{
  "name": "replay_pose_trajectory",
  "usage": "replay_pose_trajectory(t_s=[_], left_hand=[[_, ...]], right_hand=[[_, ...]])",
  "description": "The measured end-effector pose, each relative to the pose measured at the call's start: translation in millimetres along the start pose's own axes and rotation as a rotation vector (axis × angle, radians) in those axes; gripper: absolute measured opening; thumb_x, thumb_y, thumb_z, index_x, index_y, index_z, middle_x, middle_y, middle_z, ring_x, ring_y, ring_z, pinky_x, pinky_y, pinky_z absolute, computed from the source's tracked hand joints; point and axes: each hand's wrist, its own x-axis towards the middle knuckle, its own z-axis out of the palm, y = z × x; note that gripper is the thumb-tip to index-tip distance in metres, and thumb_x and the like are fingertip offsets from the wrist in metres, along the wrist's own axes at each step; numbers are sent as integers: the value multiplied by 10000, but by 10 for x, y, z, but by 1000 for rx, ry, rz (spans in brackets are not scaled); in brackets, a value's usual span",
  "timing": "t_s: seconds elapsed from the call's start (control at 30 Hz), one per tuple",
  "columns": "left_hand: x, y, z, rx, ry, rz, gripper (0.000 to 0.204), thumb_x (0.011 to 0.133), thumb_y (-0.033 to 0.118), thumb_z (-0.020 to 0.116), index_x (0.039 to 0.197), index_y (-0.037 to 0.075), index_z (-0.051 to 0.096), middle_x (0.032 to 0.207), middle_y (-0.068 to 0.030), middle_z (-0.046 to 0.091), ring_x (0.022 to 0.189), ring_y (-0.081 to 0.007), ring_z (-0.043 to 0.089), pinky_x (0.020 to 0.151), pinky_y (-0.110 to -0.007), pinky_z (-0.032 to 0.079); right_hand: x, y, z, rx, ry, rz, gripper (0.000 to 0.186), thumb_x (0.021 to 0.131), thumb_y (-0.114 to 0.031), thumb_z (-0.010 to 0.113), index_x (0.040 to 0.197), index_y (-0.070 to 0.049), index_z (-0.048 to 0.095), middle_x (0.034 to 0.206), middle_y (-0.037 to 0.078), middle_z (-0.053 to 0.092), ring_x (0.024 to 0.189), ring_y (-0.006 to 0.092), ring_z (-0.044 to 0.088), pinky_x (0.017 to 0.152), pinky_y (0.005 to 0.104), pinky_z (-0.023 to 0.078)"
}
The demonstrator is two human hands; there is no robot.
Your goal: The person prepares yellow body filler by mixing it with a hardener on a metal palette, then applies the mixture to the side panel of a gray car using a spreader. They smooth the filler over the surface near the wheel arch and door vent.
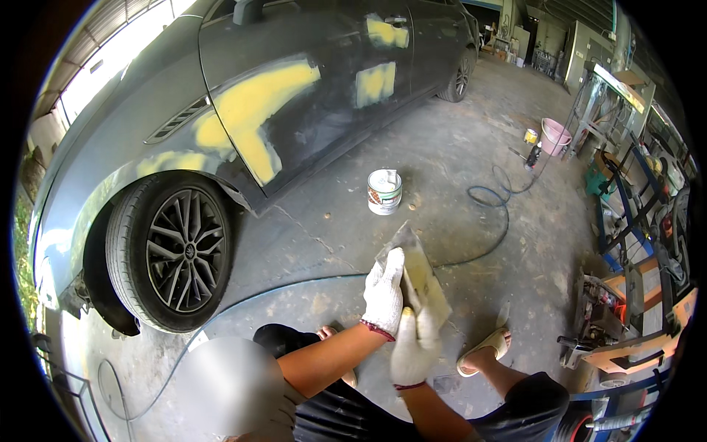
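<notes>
My left hand [382, 292], in a white glove with a red cuff, grips the left side of a flat greyish plate [434, 291] smeared with pale yellow paste. My gloved right hand [416, 350] is closed around the lower part of the same plate; what else lies between my hands is hard to make out. A white-labelled tin can [384, 193] stands on the floor beyond the plate. A dark grey car [331, 125] with yellow filler patches [254, 103] on its door and fender fills the upper left.
A blue-grey hose [309, 277] snakes across the concrete floor. Farther back stand a pink bucket [554, 140], a small yellow can [530, 135] and a dark bottle [532, 157]. Cluttered racks [626, 280] line the right. The car's front wheel [188, 249] is at the left.
</notes>
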Motion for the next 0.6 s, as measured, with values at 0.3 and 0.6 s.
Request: replay_pose_trajectory(t_s=[0.3, 0.6], left_hand=[[277, -1072, -565, -240, -181, -20, 293, 1019, 211, 542, 1227, 20, 617, 1075, -52, 677, 992, -159, 634, 912, -289, 482], [-10, -227, -246, -194, -103, -350, 278, 973, 261, 621, 1154, 53, 653, 1001, -34, 680, 862, -140, 625, 778, -289, 513]], right_hand=[[285, -189, -104, 126, -112, -253, 217, 950, -54, 535, 1114, 61, 621, 1045, 90, 666, 925, 145, 610, 856, 285, 487], [182, 7, -189, -49, -77, -60, 121, 897, -80, 577, 917, 14, 651, 864, 115, 673, 772, 185, 631, 737, 323, 498]])
